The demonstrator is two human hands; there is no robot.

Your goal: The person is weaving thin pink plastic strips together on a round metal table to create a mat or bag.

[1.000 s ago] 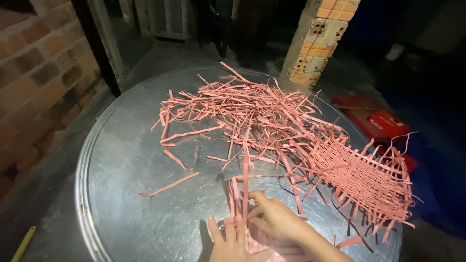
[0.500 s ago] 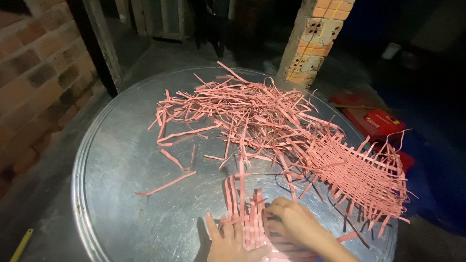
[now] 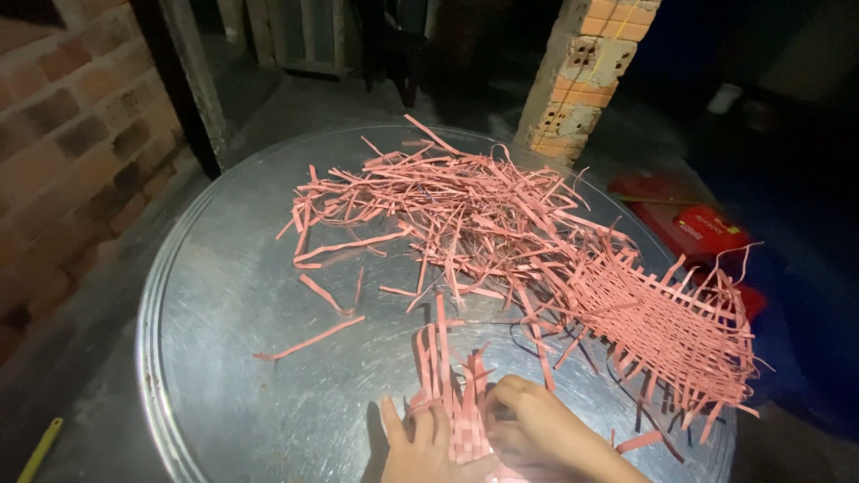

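Observation:
A big round metal tray [image 3: 224,295] carries a loose pile of pink paper strips [image 3: 447,210]. At the tray's near edge lies a small woven piece of pink strips [image 3: 456,402], with long strip ends pointing away from me. My left hand [image 3: 420,443] lies flat on its left side, fingers spread. My right hand [image 3: 537,429] presses on its right side with the fingers curled over the strips. A larger woven pink mat [image 3: 667,331] lies on the right part of the tray.
A brick pillar [image 3: 586,72] stands behind the tray and a brick wall [image 3: 63,152] runs along the left. A red box [image 3: 702,228] lies on the dark floor to the right. A yellow stick [image 3: 36,452] shows at the bottom left.
My right hand has slid down from the upright strip onto the small woven piece and now presses it. The left hand stays flat beside it.

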